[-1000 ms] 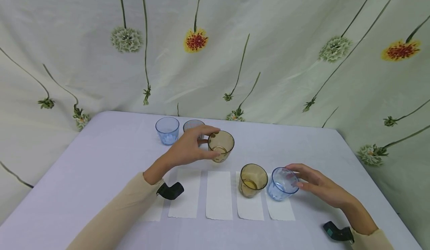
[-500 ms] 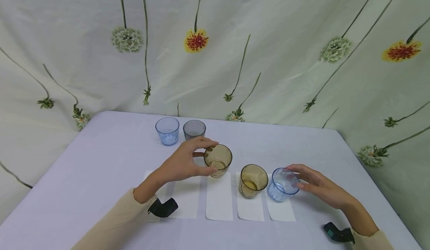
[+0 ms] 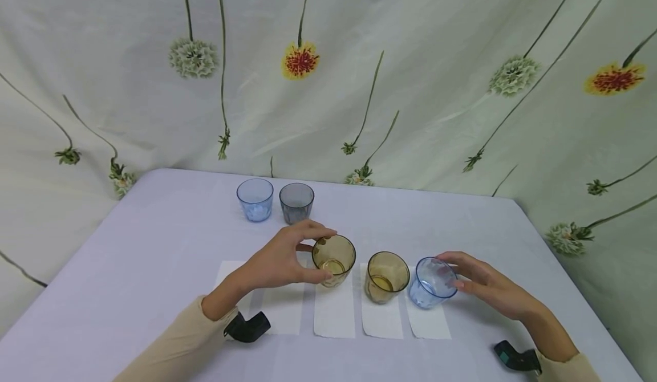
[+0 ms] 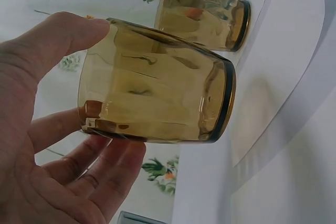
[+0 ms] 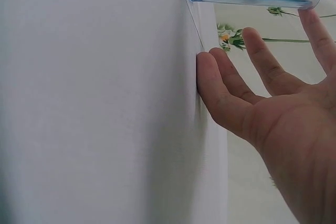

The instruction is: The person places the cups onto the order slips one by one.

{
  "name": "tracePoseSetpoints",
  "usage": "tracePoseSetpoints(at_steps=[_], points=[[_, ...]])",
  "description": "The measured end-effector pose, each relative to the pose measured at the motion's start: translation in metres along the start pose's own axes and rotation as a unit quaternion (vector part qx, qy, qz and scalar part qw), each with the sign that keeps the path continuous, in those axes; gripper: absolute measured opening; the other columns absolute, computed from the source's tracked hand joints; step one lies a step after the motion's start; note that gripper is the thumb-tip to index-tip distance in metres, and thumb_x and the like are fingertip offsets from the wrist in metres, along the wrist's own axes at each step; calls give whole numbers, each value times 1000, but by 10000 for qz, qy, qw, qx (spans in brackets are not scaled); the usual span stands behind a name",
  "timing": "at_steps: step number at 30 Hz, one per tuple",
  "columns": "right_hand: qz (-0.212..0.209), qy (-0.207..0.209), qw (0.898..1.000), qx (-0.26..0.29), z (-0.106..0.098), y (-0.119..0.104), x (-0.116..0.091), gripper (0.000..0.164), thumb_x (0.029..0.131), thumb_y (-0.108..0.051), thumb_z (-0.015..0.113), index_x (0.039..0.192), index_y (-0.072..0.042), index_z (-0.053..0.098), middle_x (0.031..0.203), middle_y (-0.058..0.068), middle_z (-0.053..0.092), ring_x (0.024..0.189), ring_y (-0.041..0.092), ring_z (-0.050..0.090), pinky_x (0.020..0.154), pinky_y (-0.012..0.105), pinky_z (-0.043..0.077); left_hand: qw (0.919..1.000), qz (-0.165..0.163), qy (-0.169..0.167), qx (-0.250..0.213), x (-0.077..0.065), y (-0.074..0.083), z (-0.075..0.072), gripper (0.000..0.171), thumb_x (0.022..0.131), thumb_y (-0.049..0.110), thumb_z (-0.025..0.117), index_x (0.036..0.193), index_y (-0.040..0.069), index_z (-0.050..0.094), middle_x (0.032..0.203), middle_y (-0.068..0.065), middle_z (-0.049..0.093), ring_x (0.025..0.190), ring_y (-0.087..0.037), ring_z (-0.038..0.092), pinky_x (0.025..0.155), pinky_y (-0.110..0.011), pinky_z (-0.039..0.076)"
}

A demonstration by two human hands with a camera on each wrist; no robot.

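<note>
My left hand holds an amber glass near its rim, thumb on the near side and fingers on the far side. The glass is upright, close over the middle white paper strip; its dark-looking base edge faces the paper in the left wrist view. Another amber glass stands on the strip to its right. Beyond that, a clear blue glass stands on the rightmost strip. My right hand pinches its rim between thumb and index finger, while the other fingers spread away from it, low by the table.
At the back left of the white-covered table stand a blue glass and a grey glass, side by side. More paper strips lie left of the middle one, partly under my left arm. A flower-print cloth hangs behind.
My left hand has brought the amber glass down and toward me, over the middle strip, uncovering the grey glass behind. My right hand and the blue glass have stayed in place.
</note>
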State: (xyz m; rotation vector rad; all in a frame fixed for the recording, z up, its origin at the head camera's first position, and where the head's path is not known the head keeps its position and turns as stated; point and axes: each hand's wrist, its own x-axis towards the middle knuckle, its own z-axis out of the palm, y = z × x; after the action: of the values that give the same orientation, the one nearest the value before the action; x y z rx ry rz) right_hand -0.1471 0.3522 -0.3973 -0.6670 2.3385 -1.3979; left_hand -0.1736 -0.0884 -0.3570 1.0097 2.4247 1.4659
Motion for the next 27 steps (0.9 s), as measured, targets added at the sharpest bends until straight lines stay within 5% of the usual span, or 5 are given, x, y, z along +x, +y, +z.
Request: tracePoseSetpoints(at_steps=[27], points=[[-58, -30, 10000, 10, 0, -3, -1, 44, 105, -6, 48, 148, -10, 43, 150, -13, 44, 130, -8, 44, 99, 20, 45, 9989, 8, -476, 21, 2, -8, 14, 66, 80, 27, 85, 137, 6, 59, 126, -6, 58, 112, -22, 59, 97, -32, 53]])
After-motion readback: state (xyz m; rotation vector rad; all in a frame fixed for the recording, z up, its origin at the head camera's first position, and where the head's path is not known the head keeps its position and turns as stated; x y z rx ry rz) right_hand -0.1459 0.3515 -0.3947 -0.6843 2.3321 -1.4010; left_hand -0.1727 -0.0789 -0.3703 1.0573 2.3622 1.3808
